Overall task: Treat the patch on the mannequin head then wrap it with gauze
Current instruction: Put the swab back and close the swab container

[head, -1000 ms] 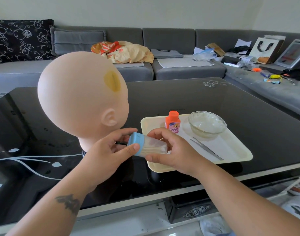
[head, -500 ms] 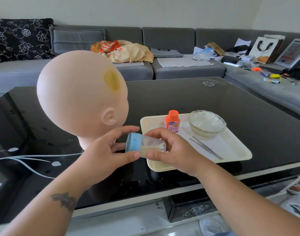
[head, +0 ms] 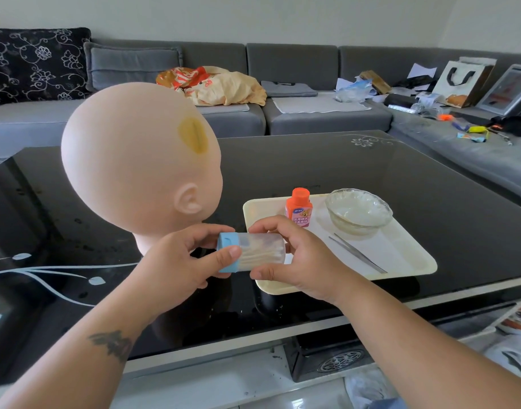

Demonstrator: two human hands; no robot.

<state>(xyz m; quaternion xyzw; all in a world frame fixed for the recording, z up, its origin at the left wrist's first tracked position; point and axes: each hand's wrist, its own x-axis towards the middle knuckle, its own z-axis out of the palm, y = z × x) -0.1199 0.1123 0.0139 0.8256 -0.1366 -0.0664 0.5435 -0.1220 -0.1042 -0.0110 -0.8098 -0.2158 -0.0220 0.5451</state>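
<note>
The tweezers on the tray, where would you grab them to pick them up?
Judging by their pose, pinch the tweezers across their two arms near the middle, coming straight down from above. They lie flat and slanted on the cream tray, beside the glass bowl, so the tray floor blocks any grip from below.

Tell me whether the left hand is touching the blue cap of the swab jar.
Touching. The head view shows the left hand with its thumb lying across the blue cap and fingers curled behind it.

Soft daylight – sharp – edges bowed, tabletop [head: 342,172] glare.
</note>
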